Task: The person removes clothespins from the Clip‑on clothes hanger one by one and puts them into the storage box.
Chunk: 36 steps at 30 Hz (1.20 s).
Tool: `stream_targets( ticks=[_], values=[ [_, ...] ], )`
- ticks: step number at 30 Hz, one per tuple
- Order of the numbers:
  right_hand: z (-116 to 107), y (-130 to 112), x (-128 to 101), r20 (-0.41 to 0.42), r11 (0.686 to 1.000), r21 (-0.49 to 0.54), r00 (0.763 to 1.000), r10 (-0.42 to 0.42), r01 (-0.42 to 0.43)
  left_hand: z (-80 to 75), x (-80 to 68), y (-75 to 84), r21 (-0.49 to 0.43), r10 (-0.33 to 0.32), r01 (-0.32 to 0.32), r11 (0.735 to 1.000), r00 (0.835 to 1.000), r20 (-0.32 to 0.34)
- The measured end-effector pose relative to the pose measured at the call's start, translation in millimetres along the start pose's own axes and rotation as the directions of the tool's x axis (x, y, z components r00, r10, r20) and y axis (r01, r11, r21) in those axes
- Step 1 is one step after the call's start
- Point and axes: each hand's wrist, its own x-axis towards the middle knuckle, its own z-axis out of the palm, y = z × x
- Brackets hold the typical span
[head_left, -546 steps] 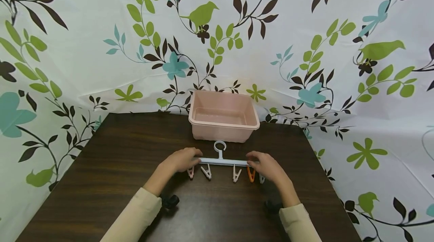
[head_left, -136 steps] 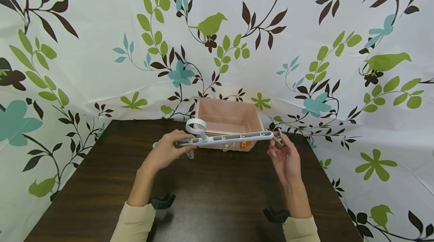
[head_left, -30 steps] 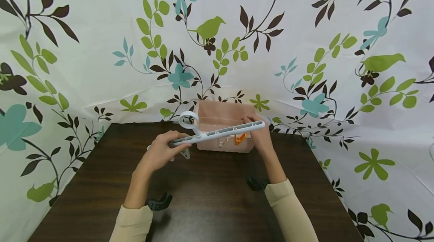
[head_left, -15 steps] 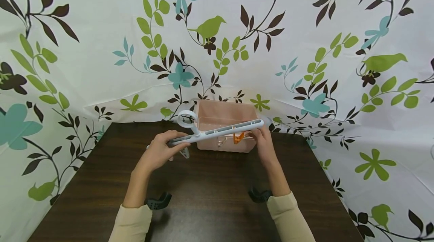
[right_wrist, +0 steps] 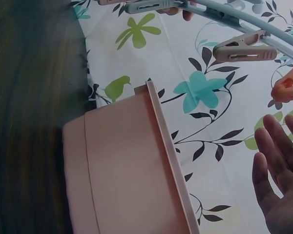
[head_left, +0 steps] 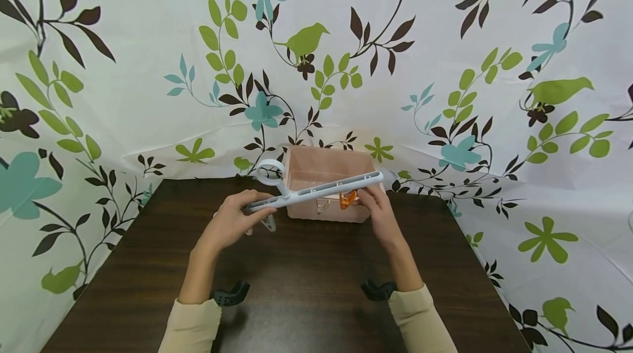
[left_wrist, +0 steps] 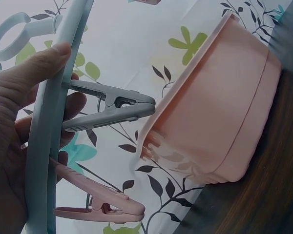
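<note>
Left hand (head_left: 232,225) grips the white clip hanger (head_left: 316,190) at its near end, bar raised before the pink tub (head_left: 330,163). Right hand (head_left: 378,215), fingers straight, reaches the orange peg (head_left: 348,199). Judged light, rigid plastic; pegs swing, so hold the bar.

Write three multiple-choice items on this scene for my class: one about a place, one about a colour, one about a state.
1. Where is the pink bin?
A. at the table's far edge
B. on the floor
C. in the person's lap

2. What colour is the peg by the right hand?
A. blue
B. orange
C. black

3. How is the peg hanger held?
A. lying flat on the table
B. hooked over the bin
C. raised off the table by the left hand

Key: 1 A, it sits against the backdrop; 2 B, it is bright orange; 3 C, fingers grip its bar.
</note>
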Motion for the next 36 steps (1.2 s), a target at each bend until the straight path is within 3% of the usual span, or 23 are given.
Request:
stream_targets(
  ticks=[7, 22, 36],
  values=[
    [0.0, -2.6, -1.4, 0.065, 1.0, -0.002, 0.997, -0.028, 0.028, -1.9, 0.3, 0.6, 0.0, 0.003, -0.003, 1.0, 1.0, -0.004],
    [-0.1, -7.0, -3.8, 0.151, 0.998, -0.066, 0.988, -0.003, 0.013, -3.6, -1.2, -1.2, -0.004, -0.01, 0.01, 1.0, 1.0, -0.009],
    [-2.4, -11.6, -6.4, 0.127, 0.993, -0.121, 0.992, 0.001, 0.014, -4.2, -1.8, -2.7, 0.0, -0.02, 0.02, 1.0, 1.0, -0.012]
  ],
)
